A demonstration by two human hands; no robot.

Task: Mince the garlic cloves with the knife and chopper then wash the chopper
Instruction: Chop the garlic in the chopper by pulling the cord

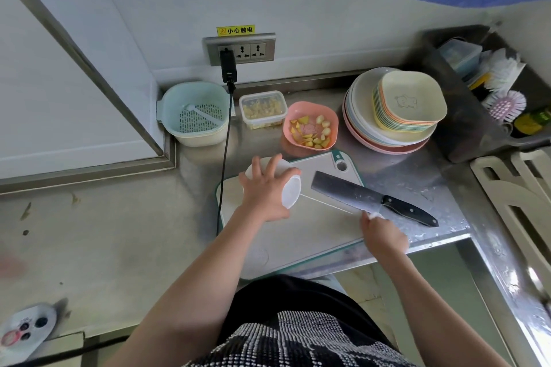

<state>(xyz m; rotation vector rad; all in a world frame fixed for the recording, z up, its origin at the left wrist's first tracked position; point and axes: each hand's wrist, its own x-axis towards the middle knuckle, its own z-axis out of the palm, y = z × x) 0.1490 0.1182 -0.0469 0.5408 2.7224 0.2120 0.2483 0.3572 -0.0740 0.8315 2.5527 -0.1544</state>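
While the left hand [266, 188] grips the chopper [286, 188], "小心触电" labels the socket [239, 49].

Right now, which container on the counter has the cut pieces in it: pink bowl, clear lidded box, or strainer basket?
The pink bowl, just behind the cutting board, holds yellow and pale cut pieces in the open. The clear lidded box holds something finer and pale; the strainer basket shows only its grid.

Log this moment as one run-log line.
left hand: grips white chopper cup, tilted over cutting board | right hand: pinches small white piece | cleaver: flat on board, untouched | garlic bowl: behind board
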